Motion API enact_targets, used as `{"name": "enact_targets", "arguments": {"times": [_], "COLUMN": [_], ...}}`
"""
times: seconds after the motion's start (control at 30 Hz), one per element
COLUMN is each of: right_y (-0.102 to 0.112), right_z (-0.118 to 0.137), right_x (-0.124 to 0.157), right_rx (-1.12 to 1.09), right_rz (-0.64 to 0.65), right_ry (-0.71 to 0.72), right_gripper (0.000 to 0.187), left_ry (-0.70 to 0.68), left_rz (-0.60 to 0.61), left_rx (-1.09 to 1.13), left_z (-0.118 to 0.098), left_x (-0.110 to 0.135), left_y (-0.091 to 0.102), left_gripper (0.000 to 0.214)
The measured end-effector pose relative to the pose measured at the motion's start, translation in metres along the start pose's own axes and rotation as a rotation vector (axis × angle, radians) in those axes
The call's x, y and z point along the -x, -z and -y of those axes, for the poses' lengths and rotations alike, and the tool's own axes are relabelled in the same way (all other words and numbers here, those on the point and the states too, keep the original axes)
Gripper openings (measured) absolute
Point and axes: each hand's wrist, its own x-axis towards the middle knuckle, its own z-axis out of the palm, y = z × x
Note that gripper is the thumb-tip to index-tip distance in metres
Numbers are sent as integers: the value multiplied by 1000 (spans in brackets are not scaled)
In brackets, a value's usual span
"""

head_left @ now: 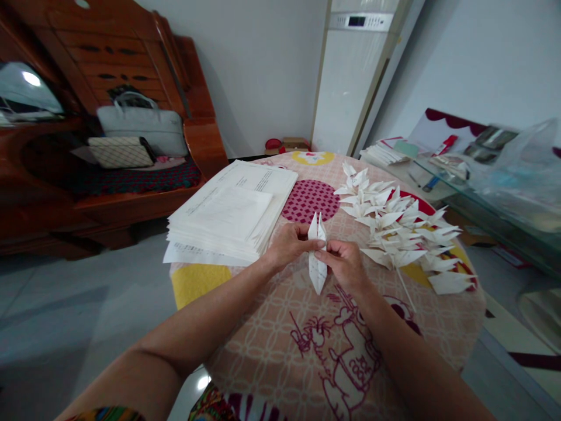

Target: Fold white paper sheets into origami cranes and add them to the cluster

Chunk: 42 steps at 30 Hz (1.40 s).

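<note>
Nearest me, 2 bare forearms [210, 333] rise from the bottom edge; the left hand [287, 245] and right hand [348, 266] both pinch 1 folded paper [318, 278] at centre. I judge an uneven pull could tear it. Below spreads a patterned tablecloth [263, 333]; a wooden bench [201, 128] stands upper left.

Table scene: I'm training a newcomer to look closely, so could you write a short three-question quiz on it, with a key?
1. True or false: the left hand and the right hand both touch the folded paper.
2. Where does the stack of paper lie, seen from the person's side? A) left of the folded paper B) right of it C) underneath it
3. Fill in: the many white folded shapes lie on a patterned ____.

Key: 1. True. 2. A. 3. Tablecloth.
</note>
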Motion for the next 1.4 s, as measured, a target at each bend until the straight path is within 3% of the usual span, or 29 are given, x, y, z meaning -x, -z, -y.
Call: {"name": "enact_targets", "arguments": {"times": [0.17,0.37,0.47,0.53,0.7,0.8,1.2,1.4], "right_y": [-2,-3,4,12,25,24,23,16], "right_z": [-1,-2,1,4,11,11,9,10], "right_x": [0,1,0,-2,-7,-7,-4,-4], "right_rx": [17,-51,-24,-37,-251,-333,-366,-416], "right_rz": [-30,-94,-7,74,-16,21,19,-81], "right_ry": [6,-37,-43,-39,27,23,42,12], "right_gripper": [31,32,34,32,21,18,6,6], "left_ry": [-19,19,24,38,124,188,365,384], "left_rz": [-22,-5,-1,41,193,253,343,356], "left_rx": [-80,17,-30,-74,-88,-61,117,129], "left_z": [2,2,1,0,-1,-2,-2,-6], "left_x": [-1,0,-1,-2,-2,0,3,4], "left_y": [-1,-4,-1,4,9,6,3,2], "left_gripper": [35,37,38,37,32,29,27,26]}}
